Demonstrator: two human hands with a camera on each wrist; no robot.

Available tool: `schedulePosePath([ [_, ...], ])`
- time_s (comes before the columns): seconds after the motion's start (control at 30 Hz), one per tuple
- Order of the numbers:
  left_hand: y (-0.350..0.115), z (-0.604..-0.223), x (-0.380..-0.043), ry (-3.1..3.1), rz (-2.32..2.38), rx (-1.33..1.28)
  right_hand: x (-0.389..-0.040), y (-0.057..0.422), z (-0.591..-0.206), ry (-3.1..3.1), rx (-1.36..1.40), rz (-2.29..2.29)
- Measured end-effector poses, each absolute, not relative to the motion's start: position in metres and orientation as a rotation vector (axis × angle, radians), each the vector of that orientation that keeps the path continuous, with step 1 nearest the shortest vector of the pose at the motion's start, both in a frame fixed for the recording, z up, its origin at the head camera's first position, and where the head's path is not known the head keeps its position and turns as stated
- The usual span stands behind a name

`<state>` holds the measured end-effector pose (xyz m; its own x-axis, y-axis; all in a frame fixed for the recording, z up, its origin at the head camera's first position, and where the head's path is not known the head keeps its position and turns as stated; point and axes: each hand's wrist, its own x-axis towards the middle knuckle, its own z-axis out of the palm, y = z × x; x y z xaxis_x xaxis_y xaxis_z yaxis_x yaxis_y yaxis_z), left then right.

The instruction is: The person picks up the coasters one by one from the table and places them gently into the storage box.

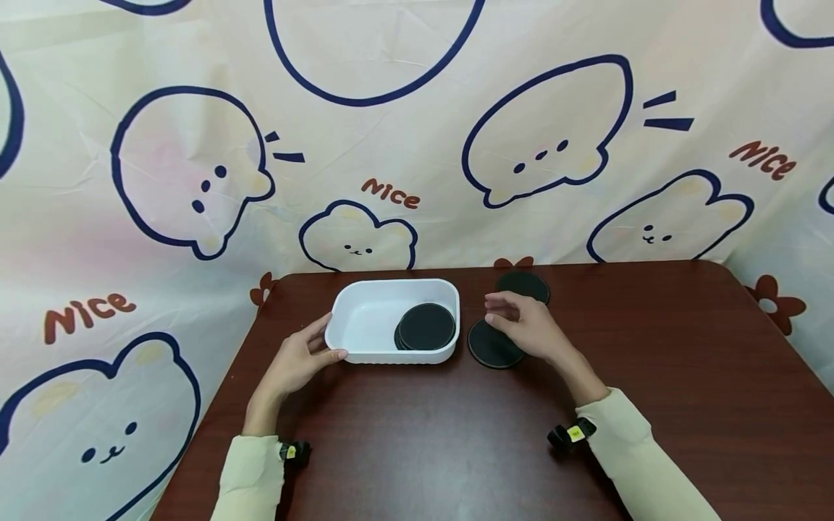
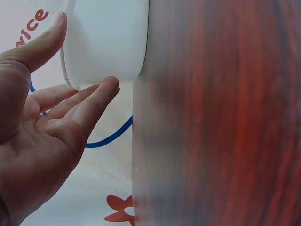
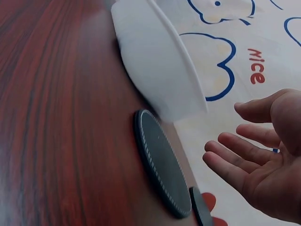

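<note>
A white rectangular plastic tray (image 1: 371, 356) stands near the table's far edge. My left hand (image 1: 295, 367) holds its left end, thumb at the front corner of the rim and fingers against the end wall, as the left wrist view also shows. Inside the tray, toward its right end, lies a small stack of round black coasters (image 1: 426, 327). To the right of the tray, my right hand (image 1: 537, 331) hovers with fingers spread loosely and nothing in them. Under it lies a black coaster (image 1: 490, 349) with a stitched edge, and behind that another black coaster (image 1: 521, 283), partly hidden by the fingers.
The dark brown wooden table (image 1: 417, 449) ends just behind the tray and coasters. Beyond it hangs a pale curtain (image 1: 365, 145) printed with cartoon bears. A small black device (image 1: 296, 454) sits at each wrist, over a pale sleeve (image 1: 250, 474).
</note>
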<state>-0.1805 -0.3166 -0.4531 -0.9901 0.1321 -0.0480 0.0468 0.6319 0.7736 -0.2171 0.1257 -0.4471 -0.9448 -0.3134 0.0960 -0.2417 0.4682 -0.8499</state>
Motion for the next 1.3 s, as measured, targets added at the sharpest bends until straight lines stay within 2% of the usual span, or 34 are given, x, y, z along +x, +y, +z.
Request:
schedulePosePath([
  [0.67,-0.317,-0.453,-0.18,2.747,1.31,0.164,-0.214,0.171,-0.459,2.68,-0.437,-1.376],
  [0.93,-0.317,-0.453,-0.18,2.749,1.308,0.156,-0.211,0.177,-0.459,2.758,-0.444,-1.178],
  [1.3,-0.317,-0.454,-0.18,2.75,1.302,0.158,-0.209,0.176,-0.467,2.764,-0.537,-1.133],
])
